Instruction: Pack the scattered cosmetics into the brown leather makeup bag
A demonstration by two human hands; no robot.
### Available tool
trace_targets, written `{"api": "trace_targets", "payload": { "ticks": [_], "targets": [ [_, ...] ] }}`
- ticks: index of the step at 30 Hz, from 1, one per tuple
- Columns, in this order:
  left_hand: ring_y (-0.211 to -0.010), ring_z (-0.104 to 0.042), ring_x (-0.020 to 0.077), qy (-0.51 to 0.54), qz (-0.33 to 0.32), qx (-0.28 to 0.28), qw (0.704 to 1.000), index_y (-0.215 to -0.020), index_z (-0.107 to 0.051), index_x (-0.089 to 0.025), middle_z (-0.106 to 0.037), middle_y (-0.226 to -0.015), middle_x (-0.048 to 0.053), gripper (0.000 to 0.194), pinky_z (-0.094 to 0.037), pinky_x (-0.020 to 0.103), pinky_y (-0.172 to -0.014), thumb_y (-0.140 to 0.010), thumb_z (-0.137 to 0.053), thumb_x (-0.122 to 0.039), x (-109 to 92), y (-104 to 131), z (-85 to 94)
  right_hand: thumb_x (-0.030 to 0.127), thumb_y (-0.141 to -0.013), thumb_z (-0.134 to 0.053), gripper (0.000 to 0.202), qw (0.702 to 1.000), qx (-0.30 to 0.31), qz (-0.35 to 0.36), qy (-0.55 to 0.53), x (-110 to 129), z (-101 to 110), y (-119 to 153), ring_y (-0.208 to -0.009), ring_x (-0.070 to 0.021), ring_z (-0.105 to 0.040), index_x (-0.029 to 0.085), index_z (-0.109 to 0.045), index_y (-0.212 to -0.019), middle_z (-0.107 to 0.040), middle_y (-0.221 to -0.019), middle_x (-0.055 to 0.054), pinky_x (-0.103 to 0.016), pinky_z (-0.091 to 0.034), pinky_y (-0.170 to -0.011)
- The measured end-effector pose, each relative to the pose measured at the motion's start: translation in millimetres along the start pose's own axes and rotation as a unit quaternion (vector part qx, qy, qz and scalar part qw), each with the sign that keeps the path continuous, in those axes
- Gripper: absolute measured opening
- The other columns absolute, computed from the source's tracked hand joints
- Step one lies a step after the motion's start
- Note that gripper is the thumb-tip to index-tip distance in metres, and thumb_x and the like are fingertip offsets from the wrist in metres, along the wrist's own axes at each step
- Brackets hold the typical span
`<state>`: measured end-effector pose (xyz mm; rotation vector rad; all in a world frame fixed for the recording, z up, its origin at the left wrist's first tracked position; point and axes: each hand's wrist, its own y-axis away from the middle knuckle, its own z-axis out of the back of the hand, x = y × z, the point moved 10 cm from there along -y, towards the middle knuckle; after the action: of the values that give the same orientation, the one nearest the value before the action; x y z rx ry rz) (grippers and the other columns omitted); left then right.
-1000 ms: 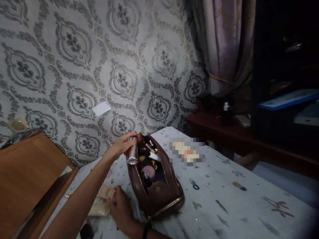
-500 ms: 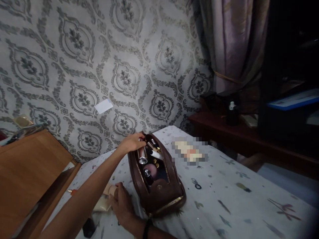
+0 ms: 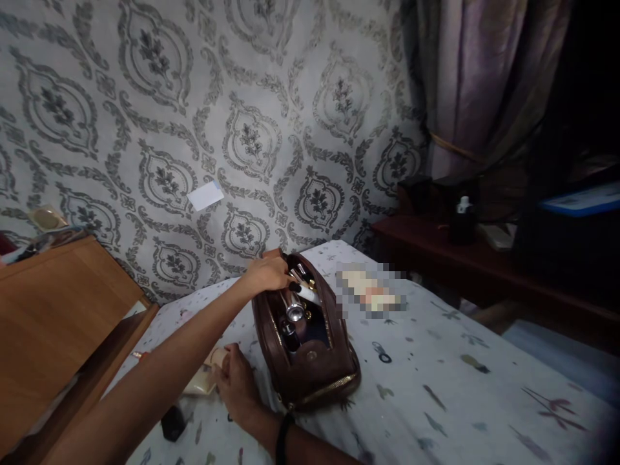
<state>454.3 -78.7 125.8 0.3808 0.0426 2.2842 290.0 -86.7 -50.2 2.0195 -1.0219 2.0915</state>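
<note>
A brown leather bag [image 3: 314, 381] lies unzipped on the patterned cloth, its mouth facing up. My left hand [image 3: 268, 274] reaches into its far end, fingers closed around a shiny tube with a silver end [image 3: 294, 312]; the fingertips are partly hidden. Beside the tube are a white tube with a black cap [image 3: 307, 294], a small dark bottle [image 3: 290, 337] and several gold-coloured pieces. Left of the bag, under my left forearm, my right hand [image 3: 237, 384] is closed on a beige tube [image 3: 219, 357]. A pale pouch-like item [image 3: 201, 381] lies against it.
A black item [image 3: 172, 423] and an orange-red tip [image 3: 140, 354] lie at the left. Right of the bag is a blurred-out item [image 3: 371, 290]. A wooden cabinet [image 3: 62, 310] borders the left; a dark red shelf [image 3: 407, 242] with a black bottle [image 3: 462, 223] stands right.
My left hand has moved right and deeper over the bag's opening, and the silver-ended tube has shifted right with it. My right hand stays on the beige tube.
</note>
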Motion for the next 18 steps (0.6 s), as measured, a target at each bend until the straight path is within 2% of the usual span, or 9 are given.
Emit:
{"api": "trace_targets", "payload": {
  "ticks": [6, 10, 12, 15, 18],
  "targets": [
    [-0.102, -0.064, 0.0313, -0.012, -0.014, 0.026, 0.999, -0.106, -0.070, -0.021, -0.070, -0.109, 0.013, 0.033, -0.050, 0.038, -0.083, -0.080, -0.060, -0.037, -11, 6, -3.7, 0.017, -0.075, -0.059, 0.021, 1.000, 0.008, -0.016, -0.001, 4, 3, 0, -0.061, -0.0127, -0.050, 0.022, -0.050, -0.094, -0.049, -0.066, 0.006, -0.021, -0.045, -0.062],
    [-0.077, -0.069, 0.0261, -0.005, -0.021, 0.057, 0.998, -0.092, -0.073, -0.019, -0.073, -0.080, 0.009, 0.024, -0.052, 0.032, -0.069, -0.078, -0.062, -0.036, -15, 10, -5.4, 0.016, -0.075, -0.056, 0.020, 0.999, 0.022, -0.022, -0.006, 7, 1, -1, -0.062, -0.0128, -0.050, 0.022, -0.050, -0.093, -0.047, -0.066, 0.006, -0.022, -0.044, -0.061],
    [-0.066, -0.068, 0.0230, 0.011, -0.029, 0.073, 0.997, -0.094, -0.072, -0.019, -0.071, -0.073, 0.007, 0.025, -0.050, 0.030, -0.064, -0.080, -0.060, -0.037, -17, 11, -7.9, 0.016, -0.075, -0.056, 0.020, 1.000, 0.019, -0.021, -0.005, 7, 2, -1, -0.061, -0.0127, -0.049, 0.022, -0.049, -0.093, -0.046, -0.065, 0.006, -0.022, -0.044, -0.061],
    [-0.073, -0.069, 0.0235, 0.033, -0.037, 0.054, 0.997, -0.104, -0.068, -0.020, -0.074, -0.084, 0.007, 0.035, -0.050, 0.028, -0.065, -0.075, -0.066, -0.039, -15, 9, -7.9, 0.016, -0.074, -0.056, 0.020, 1.000, 0.011, -0.018, -0.002, 6, 3, -1, -0.062, -0.0127, -0.048, 0.022, -0.049, -0.092, -0.046, -0.065, 0.007, -0.022, -0.045, -0.063],
    [-0.082, -0.069, 0.0243, 0.107, -0.054, 0.025, 0.992, -0.093, -0.070, -0.020, -0.074, -0.081, 0.004, 0.030, -0.050, 0.025, -0.066, -0.068, -0.074, -0.037, -13, 3, -10.0, 0.015, -0.073, -0.056, 0.022, 1.000, 0.019, -0.023, -0.004, 5, 2, -1, -0.062, -0.0128, -0.048, 0.022, -0.049, -0.093, -0.045, -0.064, 0.007, -0.022, -0.045, -0.064]
  ]
}}
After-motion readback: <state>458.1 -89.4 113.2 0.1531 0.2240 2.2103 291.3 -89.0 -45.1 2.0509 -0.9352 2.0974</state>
